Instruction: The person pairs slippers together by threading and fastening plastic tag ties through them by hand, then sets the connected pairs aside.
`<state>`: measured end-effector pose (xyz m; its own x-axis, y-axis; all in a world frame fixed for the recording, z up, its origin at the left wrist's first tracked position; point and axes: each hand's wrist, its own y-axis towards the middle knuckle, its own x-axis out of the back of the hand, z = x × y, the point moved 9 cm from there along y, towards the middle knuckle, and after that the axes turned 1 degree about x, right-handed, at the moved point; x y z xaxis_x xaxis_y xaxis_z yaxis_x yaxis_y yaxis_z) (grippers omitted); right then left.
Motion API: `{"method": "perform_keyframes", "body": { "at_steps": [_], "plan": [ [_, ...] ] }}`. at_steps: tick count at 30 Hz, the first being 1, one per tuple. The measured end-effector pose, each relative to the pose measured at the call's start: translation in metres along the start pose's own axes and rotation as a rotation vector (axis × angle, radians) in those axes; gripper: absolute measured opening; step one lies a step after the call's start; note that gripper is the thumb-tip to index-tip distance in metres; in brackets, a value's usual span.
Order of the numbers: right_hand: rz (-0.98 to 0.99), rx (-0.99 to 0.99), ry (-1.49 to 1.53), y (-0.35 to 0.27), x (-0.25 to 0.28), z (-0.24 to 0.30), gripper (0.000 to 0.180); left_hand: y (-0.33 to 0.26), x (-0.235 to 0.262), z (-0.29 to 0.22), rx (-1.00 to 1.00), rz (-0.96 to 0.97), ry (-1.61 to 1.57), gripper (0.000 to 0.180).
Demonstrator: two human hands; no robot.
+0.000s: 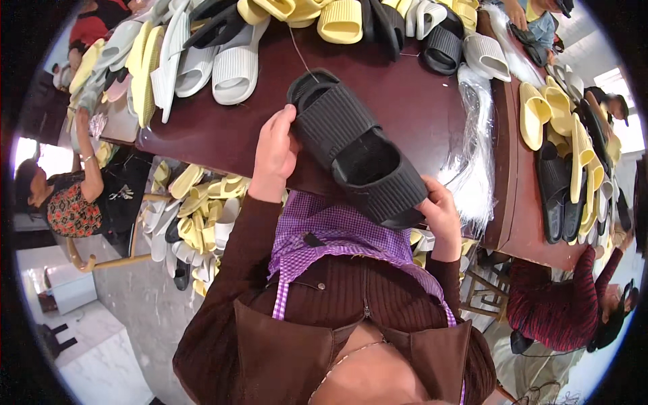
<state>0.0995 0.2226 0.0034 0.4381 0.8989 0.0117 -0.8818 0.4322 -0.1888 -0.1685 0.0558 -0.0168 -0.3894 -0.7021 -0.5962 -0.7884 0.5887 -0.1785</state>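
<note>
Left hand (273, 154) curled around one end edge of a pair of black ribbed slides (358, 148), thumb on top, fingers beneath. Right hand (440, 214) gripped the opposite end, fingers wrapped around the sole. Slides were stacked together, held tilted just above the near edge of the dark brown surface (412, 94), over a purple checked apron (324, 233). A thin cord (300, 54) ran from the slides across the surface. Beside the right hand, a bundle of clear plastic bags (476, 142). Farther off, heaps of white slides (233, 67) and yellow slides (341, 20); more pairs piled on the floor (196, 216) to the left. Other people worked at the edges.
</note>
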Motion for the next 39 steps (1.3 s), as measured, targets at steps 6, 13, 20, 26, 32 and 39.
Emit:
{"method": "perform_keyframes", "body": {
  "at_steps": [6,13,20,26,32,39],
  "plan": [
    [-0.089,-0.007,-0.059,-0.001,-0.006,0.005,0.037,0.002,0.013,-0.022,-0.233,-0.193,0.212,0.027],
    [-0.180,-0.024,-0.107,-0.040,0.045,0.022,0.040,-0.002,0.105,-0.110,-0.419,-0.526,0.037,0.029],
    [-0.473,0.294,-0.312,-0.071,0.113,0.105,0.037,-0.028,0.100,-0.174,-0.318,-0.483,0.130,0.029],
    [-0.502,0.331,-0.291,-0.034,0.105,0.158,0.030,-0.007,0.030,-0.154,-0.179,-0.263,0.426,0.029],
    [-0.511,0.744,-0.872,0.078,0.071,0.192,0.034,0.082,-0.048,-0.054,-0.108,0.172,0.512,0.029],
    [-0.480,0.780,-0.737,0.038,0.027,0.143,0.026,0.045,-0.074,-0.049,-0.522,0.043,0.928,0.028]
  ]
}}
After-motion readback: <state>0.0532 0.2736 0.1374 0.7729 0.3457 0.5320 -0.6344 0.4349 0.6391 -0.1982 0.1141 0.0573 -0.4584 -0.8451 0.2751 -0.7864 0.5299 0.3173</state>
